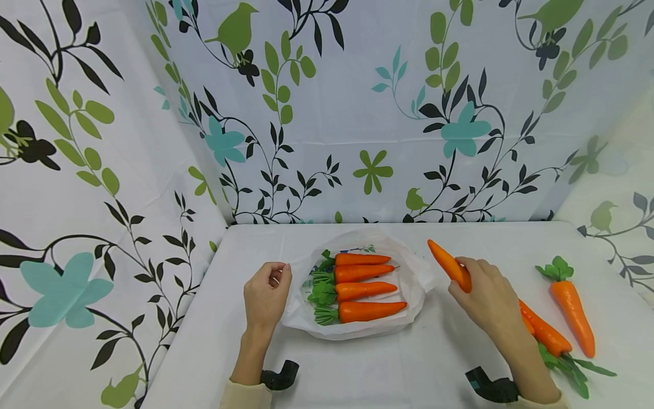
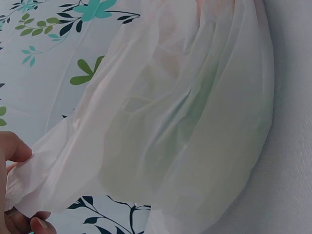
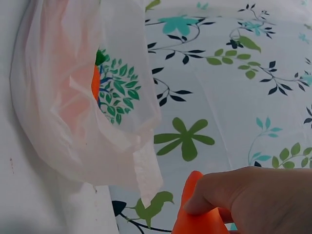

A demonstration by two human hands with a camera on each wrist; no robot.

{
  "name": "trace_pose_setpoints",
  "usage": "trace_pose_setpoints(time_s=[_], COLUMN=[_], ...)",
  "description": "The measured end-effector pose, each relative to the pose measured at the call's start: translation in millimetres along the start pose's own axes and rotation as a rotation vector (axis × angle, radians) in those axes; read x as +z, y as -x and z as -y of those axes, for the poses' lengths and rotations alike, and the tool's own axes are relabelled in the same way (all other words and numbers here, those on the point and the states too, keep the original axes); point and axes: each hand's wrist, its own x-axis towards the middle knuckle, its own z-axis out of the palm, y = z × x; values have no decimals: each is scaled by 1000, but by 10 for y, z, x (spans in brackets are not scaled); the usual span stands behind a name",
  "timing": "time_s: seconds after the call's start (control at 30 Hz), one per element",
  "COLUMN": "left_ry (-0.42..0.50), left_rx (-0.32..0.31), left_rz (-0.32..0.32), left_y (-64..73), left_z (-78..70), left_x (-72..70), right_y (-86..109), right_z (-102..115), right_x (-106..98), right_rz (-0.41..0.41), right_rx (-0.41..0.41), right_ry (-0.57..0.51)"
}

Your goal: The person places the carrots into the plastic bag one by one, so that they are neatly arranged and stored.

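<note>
A white plastic bag (image 1: pixel 352 332) lies opened on the table with several orange carrots (image 1: pixel 365 291) side by side in it, their green tops to the left. My left hand (image 1: pixel 267 295) pinches the bag's left edge between thumb and fingers; in the left wrist view the thin plastic (image 2: pixel 146 126) stretches away from that hand (image 2: pixel 12 151). To the right of the bag, my right hand (image 1: pixel 485 292) grips a carrot (image 1: pixel 445 260) above the table, its narrow end pointing up and left. No leaves show on this carrot. The right wrist view shows the carrot (image 3: pixel 195 225) beside the bag (image 3: pixel 53 122).
Farther right on the white table (image 1: pixel 368 375) lies a single carrot (image 1: pixel 573 315) with a leafy top. More carrot (image 1: pixel 549 335) shows beyond my right forearm, partly covered by it. A patterned curtain (image 1: pixel 327 113) hangs behind the table and along its sides.
</note>
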Motion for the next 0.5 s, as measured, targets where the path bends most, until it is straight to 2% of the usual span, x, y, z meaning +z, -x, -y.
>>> trace_pose_setpoints(time_s=[0.5], left_ry=[-7], left_rx=[2], left_rz=[-2], left_y=[3], left_z=[8], left_x=[17], right_y=[61], right_z=[140], right_x=[-48], right_rz=[-143], right_rx=[-137], right_ry=[-18])
